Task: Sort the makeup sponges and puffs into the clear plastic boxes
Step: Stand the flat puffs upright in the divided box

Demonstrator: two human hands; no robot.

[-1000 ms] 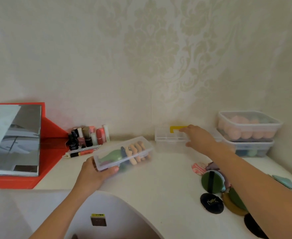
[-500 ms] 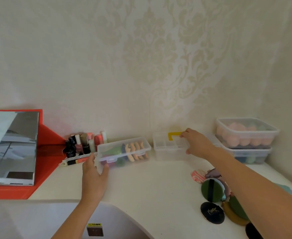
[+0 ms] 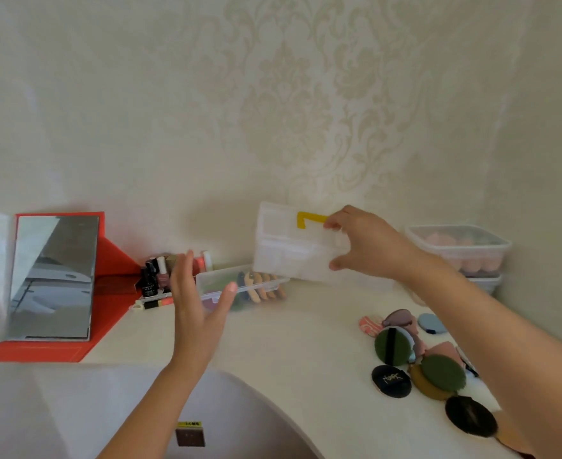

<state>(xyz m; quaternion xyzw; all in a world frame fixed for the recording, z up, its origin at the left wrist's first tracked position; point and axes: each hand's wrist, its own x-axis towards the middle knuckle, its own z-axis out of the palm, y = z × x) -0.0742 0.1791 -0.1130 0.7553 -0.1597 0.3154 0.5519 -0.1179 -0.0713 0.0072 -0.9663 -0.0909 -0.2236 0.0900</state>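
Lifted off the counter (image 3: 273,342) since half a second ago, the divided box (image 3: 293,250) now tilts in the air near the back edge, pinched by the right hand (image 3: 362,246). Left hand (image 3: 196,306) hovers open, off the long box (image 3: 240,284) at the back. Puffs (image 3: 419,362) lie loose toward the right edge.

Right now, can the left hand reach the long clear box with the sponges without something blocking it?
Probably yes. The left hand is open just in front of the long clear box, and nothing lies between them; the divided box is lifted by the right hand.
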